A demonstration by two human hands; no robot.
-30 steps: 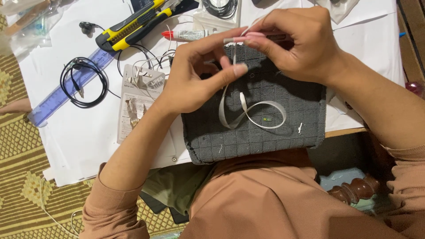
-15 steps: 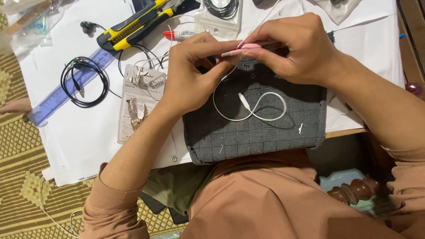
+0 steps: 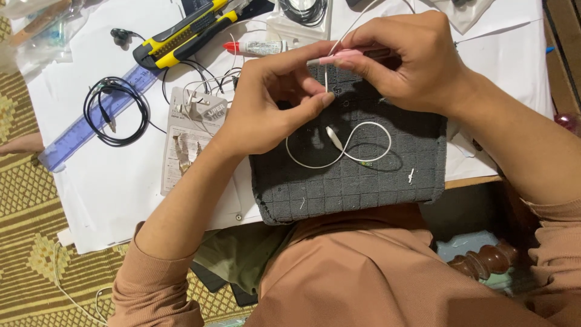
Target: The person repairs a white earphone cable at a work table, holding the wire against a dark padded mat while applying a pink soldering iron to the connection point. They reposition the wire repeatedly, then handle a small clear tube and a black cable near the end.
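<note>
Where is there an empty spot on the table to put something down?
The white paper is bare below the black cable coil and ruler, left of the torn card. The lower part of the grey mat, under the white wire loop, is free too. It is crowded near both hands and the yellow tool.

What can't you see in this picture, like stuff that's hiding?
Head view:
- Pink tool: its tip and far end are hidden inside the right hand.
- White cable: where the left hand pinches it is covered by fingers.
- Yellow-and-black cutter: its upper end is cut off by the top edge.
- Black coil: cut off by the top edge.
</note>
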